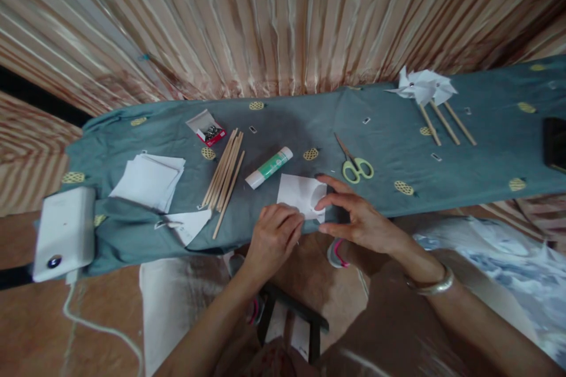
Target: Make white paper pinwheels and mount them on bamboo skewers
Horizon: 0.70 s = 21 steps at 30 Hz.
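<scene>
A white paper square point(297, 192) lies at the near edge of a table covered with a teal cloth point(398, 141). My left hand point(273, 237) is curled, fingers pinching the paper's near edge. My right hand point(360, 219) holds the paper's right side, thumb and forefinger bending a corner over. A silver bangle point(431, 286) sits on my right wrist. A glue stick point(269, 167) lies just behind the paper, and green-handled scissors point(356, 165) to its right.
A bundle of wooden sticks point(225, 174) and a stack of white paper squares point(149, 180) lie to the left. An open box of pins point(206, 128) sits behind them. Finished paper pinwheels point(424, 89) on sticks lie far right. A white device point(64, 232) rests on the left edge.
</scene>
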### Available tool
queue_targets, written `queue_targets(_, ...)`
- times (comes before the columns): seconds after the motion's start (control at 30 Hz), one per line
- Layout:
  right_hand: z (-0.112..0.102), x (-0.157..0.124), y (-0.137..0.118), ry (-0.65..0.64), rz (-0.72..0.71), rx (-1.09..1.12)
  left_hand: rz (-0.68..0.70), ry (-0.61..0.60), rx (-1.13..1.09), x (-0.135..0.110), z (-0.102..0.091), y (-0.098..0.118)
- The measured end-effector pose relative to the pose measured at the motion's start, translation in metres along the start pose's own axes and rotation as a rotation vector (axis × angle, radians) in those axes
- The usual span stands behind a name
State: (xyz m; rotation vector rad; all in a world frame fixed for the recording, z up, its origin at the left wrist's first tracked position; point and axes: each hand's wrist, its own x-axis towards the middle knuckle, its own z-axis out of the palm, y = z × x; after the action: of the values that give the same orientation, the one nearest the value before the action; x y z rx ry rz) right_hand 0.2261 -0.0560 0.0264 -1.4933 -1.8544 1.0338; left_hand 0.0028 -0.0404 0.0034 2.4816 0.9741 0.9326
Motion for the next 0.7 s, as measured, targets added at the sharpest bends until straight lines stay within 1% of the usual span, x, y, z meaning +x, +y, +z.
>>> queue_targets(0.13,0.006,0.004,0.001,0.031,-0.044,0.014,-0.041,0.019,-0.040,-0.001,0.002,0.002)
queue_targets(0.27,0.014,0.010,0.004,0.068,-0.091,0.047,-0.076,0.008,-0.078,-0.002,0.003,0.003)
queue_targets(0.4,0.018,0.013,0.007,0.091,-0.084,0.058,-0.105,0.003,-0.075,-0.003,0.003,0.003)
queue_targets(0.57,0.021,0.015,0.007,0.135,-0.081,0.016,-0.107,0.025,-0.090,-0.002,0.004,0.003)
queue_targets(0.7,0.026,0.017,0.005,0.175,-0.080,-0.011,-0.113,0.008,-0.114,-0.003,0.004,0.002)
